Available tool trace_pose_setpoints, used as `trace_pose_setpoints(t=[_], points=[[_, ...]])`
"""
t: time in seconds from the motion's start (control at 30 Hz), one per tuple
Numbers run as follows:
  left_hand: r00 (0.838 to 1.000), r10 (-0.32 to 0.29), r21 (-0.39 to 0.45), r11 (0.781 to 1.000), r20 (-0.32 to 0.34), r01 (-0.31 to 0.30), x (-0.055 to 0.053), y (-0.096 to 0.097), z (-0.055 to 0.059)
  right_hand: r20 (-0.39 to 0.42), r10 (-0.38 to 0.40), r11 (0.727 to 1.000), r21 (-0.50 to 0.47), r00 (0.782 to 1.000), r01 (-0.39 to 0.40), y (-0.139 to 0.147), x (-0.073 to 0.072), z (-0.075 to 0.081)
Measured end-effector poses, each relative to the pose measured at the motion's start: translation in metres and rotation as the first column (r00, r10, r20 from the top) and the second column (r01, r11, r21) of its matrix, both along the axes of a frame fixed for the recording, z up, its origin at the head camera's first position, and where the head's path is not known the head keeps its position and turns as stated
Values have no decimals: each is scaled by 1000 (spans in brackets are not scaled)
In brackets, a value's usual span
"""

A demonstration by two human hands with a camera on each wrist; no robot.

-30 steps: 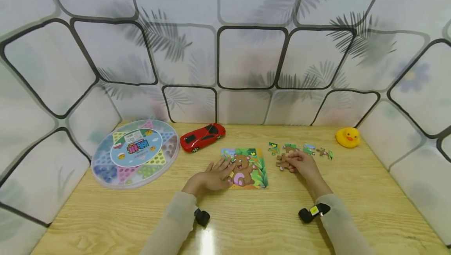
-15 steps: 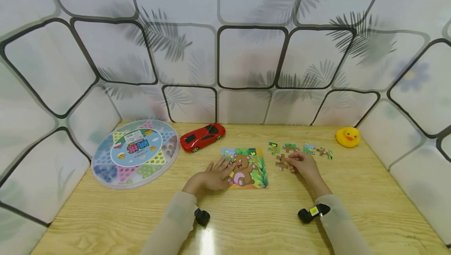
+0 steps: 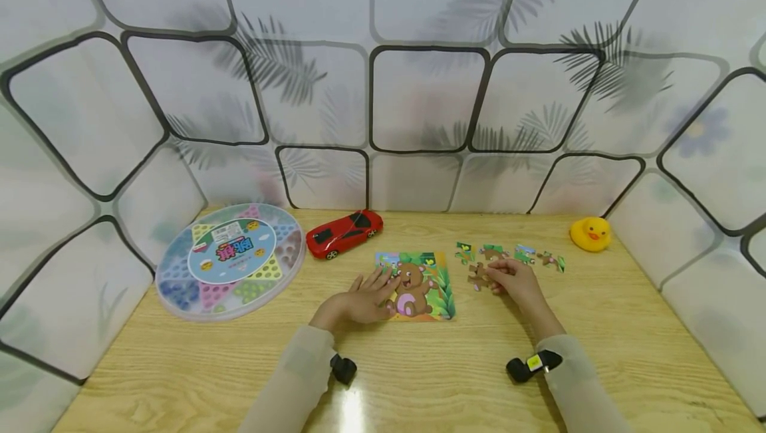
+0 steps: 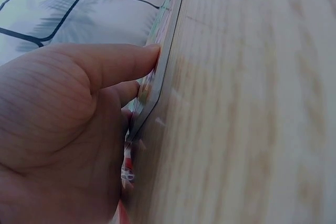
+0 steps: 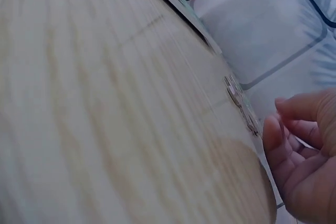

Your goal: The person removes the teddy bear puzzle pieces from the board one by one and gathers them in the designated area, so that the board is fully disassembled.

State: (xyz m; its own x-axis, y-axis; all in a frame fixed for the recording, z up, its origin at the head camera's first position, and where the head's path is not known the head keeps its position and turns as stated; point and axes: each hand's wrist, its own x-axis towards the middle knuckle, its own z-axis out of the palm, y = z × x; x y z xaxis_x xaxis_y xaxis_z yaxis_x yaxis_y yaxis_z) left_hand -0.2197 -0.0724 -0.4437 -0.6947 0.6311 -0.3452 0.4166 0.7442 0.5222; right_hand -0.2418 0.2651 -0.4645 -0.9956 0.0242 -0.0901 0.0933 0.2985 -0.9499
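Note:
A square bear picture board (image 3: 439, 290) lies flat near the middle of the table. Across its left side rests my left hand (image 3: 359, 303), fingers spread; the left wrist view shows the thumb (image 4: 134, 61) on the board's edge. To the right lies a brown jigsaw puzzle piece (image 3: 477, 276), low on the table in the right wrist view. My right hand (image 3: 517, 281) has thumb and forefinger together at that piece's right edge, pinching there; the fingers hide part of the grip. Just beyond are several loose puzzle pieces (image 3: 463, 252).
At the left is a round Chinese checkers board (image 3: 206, 300). A red toy car (image 3: 344, 235) stands behind the bear board, and a yellow rubber duck (image 3: 590, 233) sits at the back right. Patterned cloth walls (image 3: 427, 100) enclose the wooden table (image 3: 419, 380).
My right fingers have shifted very slightly at the brown puzzle piece. The left hand stays on the bear board, and the other things have not moved.

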Motion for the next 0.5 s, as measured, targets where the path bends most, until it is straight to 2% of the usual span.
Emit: trace_pose_setpoints(t=[0.27,0.5], points=[[1000,-8,4,1000,9,8,1,0,1,-56,121,981,-148,991,-128,-13,3,1],[1000,-10,14,1000,12,10,2,0,4,-68,217,969,-106,974,-223,-34,5,6]])
